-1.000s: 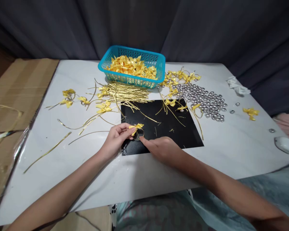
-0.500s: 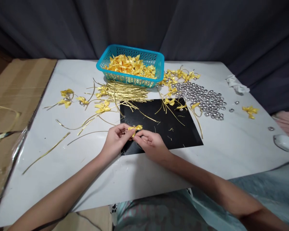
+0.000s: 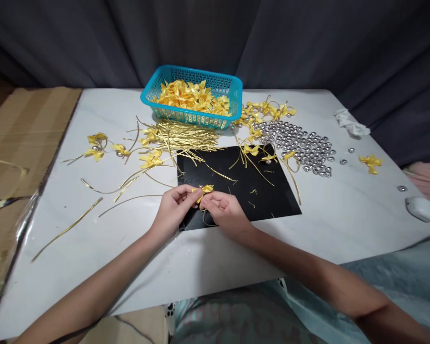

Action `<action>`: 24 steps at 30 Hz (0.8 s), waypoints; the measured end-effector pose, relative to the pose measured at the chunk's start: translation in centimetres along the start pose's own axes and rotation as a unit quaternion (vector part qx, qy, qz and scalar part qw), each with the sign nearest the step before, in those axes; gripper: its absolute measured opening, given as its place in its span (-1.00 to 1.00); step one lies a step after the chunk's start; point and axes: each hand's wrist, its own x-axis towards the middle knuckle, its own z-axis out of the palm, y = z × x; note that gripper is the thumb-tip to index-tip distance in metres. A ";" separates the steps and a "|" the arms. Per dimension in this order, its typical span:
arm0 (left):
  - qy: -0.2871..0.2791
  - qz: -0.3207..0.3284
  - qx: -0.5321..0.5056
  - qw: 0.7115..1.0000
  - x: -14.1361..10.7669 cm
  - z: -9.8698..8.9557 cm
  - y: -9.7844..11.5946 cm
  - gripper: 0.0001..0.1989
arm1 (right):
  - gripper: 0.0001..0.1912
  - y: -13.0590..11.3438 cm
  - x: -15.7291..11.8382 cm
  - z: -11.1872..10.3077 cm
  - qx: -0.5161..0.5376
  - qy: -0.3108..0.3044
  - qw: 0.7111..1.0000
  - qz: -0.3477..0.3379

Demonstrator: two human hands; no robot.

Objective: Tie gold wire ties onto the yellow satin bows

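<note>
A small yellow ribbon bow (image 3: 208,188) is held just above the black mat (image 3: 243,191). My left hand (image 3: 177,203) pinches its left side between thumb and fingers. Close beside it, the thumb and fingers of my right hand (image 3: 224,212) are pinched together at the bow's lower edge; a thin gold cord (image 3: 207,220) hangs in a loop below them. Whether the right fingers grip the bow or only the cord is hard to make out. Beyond my hands lies a bundle of gold cords (image 3: 189,136), and several bows with cords are scattered around it.
A turquoise basket (image 3: 191,116) of yellow ribbon bows stands at the back. Right of it spreads a pile of silver beads (image 3: 304,145). A white computer mouse (image 3: 423,209), a crumpled white tissue (image 3: 351,123) and a loose yellow bow (image 3: 370,163) lie to the right on the white table (image 3: 136,267).
Both hands stay together over the mat, with small finger movements at the bow. The cord loop beneath shows more clearly. The whole view has shifted slightly.
</note>
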 end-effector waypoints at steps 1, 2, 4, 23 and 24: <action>0.001 -0.001 -0.002 1.000 0.0 0.0 0.0 -0.84 | -0.70 0.1 0.0 0.0 0.003 0.004 1.000 0.000; 0.000 -0.001 -0.003 1.000 0.1 0.0 -0.1 -0.84 | -0.70 0.1 0.0 0.0 0.006 0.008 1.000 -0.001; -0.002 0.000 -0.002 1.000 0.1 -0.1 -0.1 -0.85 | -0.71 0.3 0.0 0.1 0.011 0.014 1.000 -0.004; 0.008 0.101 0.131 0.986 -0.2 -0.3 0.4 -0.73 | -0.86 -2.3 0.7 -1.6 -0.269 0.142 0.924 -0.234; 0.004 0.104 0.135 0.985 -0.2 -0.3 0.4 -0.73 | -0.85 -2.5 1.1 -1.7 -0.278 0.124 0.926 -0.224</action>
